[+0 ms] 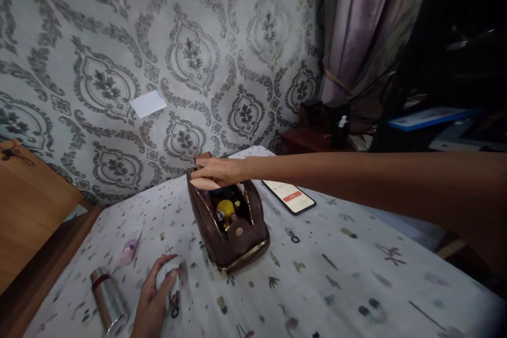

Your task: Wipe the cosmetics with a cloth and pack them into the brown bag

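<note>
A brown zip-up toiletry bag [238, 232] sits on the bed with its gold-toothed zip open. Inside are a round yellow-topped item [225, 208] and several small bottles with shiny caps. My right hand [219, 170] reaches across to the bag's far left rim, fingers bent and close together. A pale tan piece [205, 184] shows under those fingers; its kind is unclear. Low on the left, my left hand [152, 296] is closed around a crumpled white cloth or tissue [169, 273], near the sheet and apart from the bag.
Beyond my right forearm lies a phone [295, 199] with its screen lit. A silver cylindrical bottle [109, 301] and a pink-purple tube [130, 248] lie left of my left hand. Patterned wallpaper rises behind the bed; a wooden board [35, 206] stands left. Dark shelving with small items is right.
</note>
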Demonstrator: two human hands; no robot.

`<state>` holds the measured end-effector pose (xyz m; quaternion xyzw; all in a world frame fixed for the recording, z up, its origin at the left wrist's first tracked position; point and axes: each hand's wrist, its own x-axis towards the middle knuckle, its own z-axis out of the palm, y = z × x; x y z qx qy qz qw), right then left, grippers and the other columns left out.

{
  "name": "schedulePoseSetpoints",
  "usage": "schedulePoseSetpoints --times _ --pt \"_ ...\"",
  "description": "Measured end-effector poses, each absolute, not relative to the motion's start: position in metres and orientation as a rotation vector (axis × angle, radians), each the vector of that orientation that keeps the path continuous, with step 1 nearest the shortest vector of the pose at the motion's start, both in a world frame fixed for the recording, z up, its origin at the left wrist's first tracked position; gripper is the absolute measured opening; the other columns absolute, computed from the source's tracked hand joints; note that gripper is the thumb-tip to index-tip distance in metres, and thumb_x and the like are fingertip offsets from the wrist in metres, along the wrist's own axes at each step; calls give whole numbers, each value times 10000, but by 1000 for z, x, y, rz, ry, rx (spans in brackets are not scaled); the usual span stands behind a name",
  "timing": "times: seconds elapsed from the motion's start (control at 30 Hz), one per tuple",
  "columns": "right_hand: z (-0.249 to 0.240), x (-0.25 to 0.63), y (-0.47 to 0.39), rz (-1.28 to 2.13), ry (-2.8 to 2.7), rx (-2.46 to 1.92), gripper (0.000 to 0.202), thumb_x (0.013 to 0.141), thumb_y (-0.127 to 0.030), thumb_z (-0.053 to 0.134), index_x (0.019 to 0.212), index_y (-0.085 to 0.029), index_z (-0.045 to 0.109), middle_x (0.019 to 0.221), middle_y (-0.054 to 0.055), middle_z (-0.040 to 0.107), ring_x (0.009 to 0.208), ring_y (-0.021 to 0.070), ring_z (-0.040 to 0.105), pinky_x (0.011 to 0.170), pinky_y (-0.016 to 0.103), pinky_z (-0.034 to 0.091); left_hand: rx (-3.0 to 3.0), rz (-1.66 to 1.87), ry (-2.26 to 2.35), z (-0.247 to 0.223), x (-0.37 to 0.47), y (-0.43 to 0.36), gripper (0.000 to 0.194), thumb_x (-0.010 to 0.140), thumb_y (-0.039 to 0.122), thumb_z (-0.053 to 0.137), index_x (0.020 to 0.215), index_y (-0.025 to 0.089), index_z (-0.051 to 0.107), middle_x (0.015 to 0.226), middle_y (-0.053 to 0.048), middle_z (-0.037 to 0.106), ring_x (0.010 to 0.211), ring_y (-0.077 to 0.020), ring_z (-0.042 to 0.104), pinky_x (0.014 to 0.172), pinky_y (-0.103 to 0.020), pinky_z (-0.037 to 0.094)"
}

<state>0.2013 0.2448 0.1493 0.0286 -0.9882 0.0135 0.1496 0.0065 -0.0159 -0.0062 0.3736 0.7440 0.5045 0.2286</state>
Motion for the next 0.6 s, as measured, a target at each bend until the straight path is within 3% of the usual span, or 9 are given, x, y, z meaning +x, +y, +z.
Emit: schedulePoseSetpoints --times 0.13,0.27,0.47,0.6 --pt "141 197 247 238 -2780 9 306 733 -164 704 1020 -115 608 926 63 590 838 184 541 730 264 411 1022 1304 2029 -4 6 -15 616 658 647 695 1071 190 690 1109 -92 704 1083 -324 627 846 -350 526" --pt "145 197 245 701 -2628 -236 366 674 -170 735 1000 -140 571 840 -1 624 765 159 572 685 245 439 1081 1280 2048 -6 4 -14 634 648 670 684 1055 183 695 1141 -100 699 1175 -349 579 1015 -417 441" --pt "161 193 230 1442 -2140 -720 155 790 -102 604 862 -182 492 757 -28 574 698 122 566 589 197 449 1112 1217 2070 -6 3 -15 656 672 683 653 1098 183 679 1168 -104 688 1184 -356 577 986 -417 468" --pt "167 187 219 1598 -1949 -1009 56 890 -145 521 907 -185 486 700 -33 529 611 111 537 533 196 449 1105 1129 2082 0 5 -14 662 667 708 630 1081 195 681 1216 -114 673 1208 -365 569 985 -409 473"
